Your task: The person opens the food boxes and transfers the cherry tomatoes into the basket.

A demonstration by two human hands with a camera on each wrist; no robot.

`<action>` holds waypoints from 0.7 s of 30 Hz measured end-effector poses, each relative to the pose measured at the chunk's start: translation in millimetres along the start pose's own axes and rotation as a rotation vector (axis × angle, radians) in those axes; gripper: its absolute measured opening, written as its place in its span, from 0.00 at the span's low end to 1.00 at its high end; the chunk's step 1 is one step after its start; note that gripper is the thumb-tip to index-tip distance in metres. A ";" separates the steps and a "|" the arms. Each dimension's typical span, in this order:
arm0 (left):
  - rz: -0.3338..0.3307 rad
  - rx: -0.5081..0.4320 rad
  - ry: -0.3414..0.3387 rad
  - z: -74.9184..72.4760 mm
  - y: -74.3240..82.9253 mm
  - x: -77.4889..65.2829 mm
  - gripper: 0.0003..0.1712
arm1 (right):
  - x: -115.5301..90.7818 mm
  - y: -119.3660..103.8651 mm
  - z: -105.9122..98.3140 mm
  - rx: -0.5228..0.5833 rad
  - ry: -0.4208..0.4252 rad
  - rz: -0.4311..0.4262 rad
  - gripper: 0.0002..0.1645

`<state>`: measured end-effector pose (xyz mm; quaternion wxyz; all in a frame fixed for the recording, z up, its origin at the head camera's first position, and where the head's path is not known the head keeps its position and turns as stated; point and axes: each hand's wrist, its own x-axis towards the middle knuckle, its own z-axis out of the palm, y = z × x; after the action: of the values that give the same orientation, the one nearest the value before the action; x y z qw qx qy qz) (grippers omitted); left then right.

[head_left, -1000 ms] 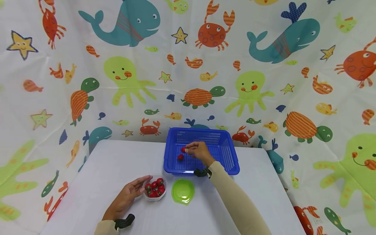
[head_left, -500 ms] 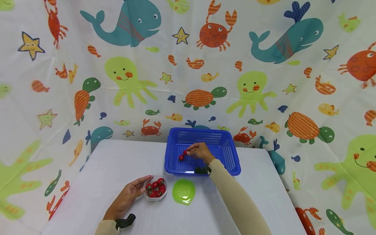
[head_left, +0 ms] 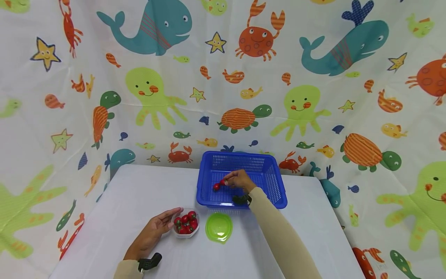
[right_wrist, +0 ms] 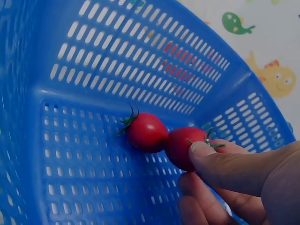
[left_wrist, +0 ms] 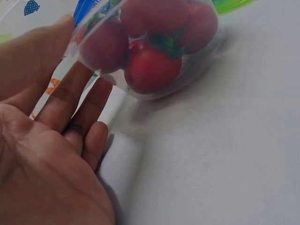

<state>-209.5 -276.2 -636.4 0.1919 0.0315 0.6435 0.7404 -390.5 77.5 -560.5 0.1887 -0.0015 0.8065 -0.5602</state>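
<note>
Tomatoes (head_left: 185,219), small and red with green stalks, sat heaped in a clear tub (head_left: 188,235) on the white table (head_left: 167,186). The left hand (head_left: 154,228) rested against the tub's left side, its thumb and fingers apart. Just right of the tub, separate from it, lay a green lid (head_left: 218,227). Beyond the lid stood a blue slotted basket (head_left: 216,204) with two tomatoes inside. The right hand (head_left: 239,180) reached in over the front rim, thumb and fingers clamped on the held tomato (right_wrist: 180,149); whether that one met the basket's floor could not be told. It appeared to touch the loose tomato (right_wrist: 146,132) lying beside it. Behind hung a white curtain (head_left: 216,91) printed with sea animals.
</note>
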 end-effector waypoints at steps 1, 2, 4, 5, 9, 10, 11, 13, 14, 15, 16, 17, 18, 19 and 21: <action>0.000 0.000 0.000 -1.5 0.0 1.7 0.34 | 1.6 -0.2 0.1 -0.004 0.002 0.005 0.13; -0.002 -0.001 0.002 -3.0 0.2 3.4 0.33 | 3.3 -0.4 0.3 -0.011 0.004 0.006 0.13; -0.008 0.009 0.002 -5.5 0.7 6.5 0.33 | 5.9 -1.3 0.7 -0.028 0.007 0.011 0.13; -0.012 0.012 0.002 -6.7 1.0 8.1 0.33 | 7.4 -1.4 0.9 -0.036 0.010 0.014 0.13; -0.019 0.030 -0.002 -11.9 2.4 14.3 0.33 | 13.2 -1.9 2.2 -0.062 0.022 0.031 0.12; -0.020 0.029 -0.001 -13.2 2.9 15.7 0.33 | 14.7 -2.0 2.7 -0.068 0.027 0.033 0.12; -0.020 0.026 -0.002 -13.1 3.3 15.7 0.33 | 14.8 -1.9 3.0 -0.075 0.028 0.034 0.12; -0.021 0.018 -0.003 -13.0 4.2 15.6 0.33 | 15.2 -1.5 3.5 -0.089 0.034 0.034 0.13; -0.021 0.016 -0.004 -13.0 4.5 15.5 0.33 | 15.3 -1.5 3.8 -0.092 0.036 0.030 0.13; -0.021 0.013 -0.005 -13.0 4.9 15.4 0.33 | 15.4 -1.5 4.2 -0.095 0.037 0.029 0.13; -0.021 0.013 -0.006 -13.0 5.2 15.3 0.33 | 15.4 -1.6 4.6 -0.097 0.036 0.026 0.14; -0.021 0.016 -0.007 -13.1 5.3 15.2 0.33 | 15.6 -1.6 4.8 -0.097 0.036 0.025 0.14; -0.021 0.019 -0.006 -13.3 5.4 15.0 0.33 | 15.7 -1.6 5.1 -0.094 0.034 0.026 0.15; -0.021 0.021 -0.006 -13.5 5.5 14.9 0.34 | 15.6 -1.7 5.3 -0.091 0.032 0.028 0.15; -0.020 0.026 -0.005 -13.8 5.7 14.6 0.34 | 14.9 -2.2 5.5 -0.089 0.031 0.031 0.16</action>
<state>-228.4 -285.0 -636.2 0.2005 0.0295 0.6527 0.7300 -403.2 68.5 -564.6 0.1846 0.0114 0.8334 -0.5208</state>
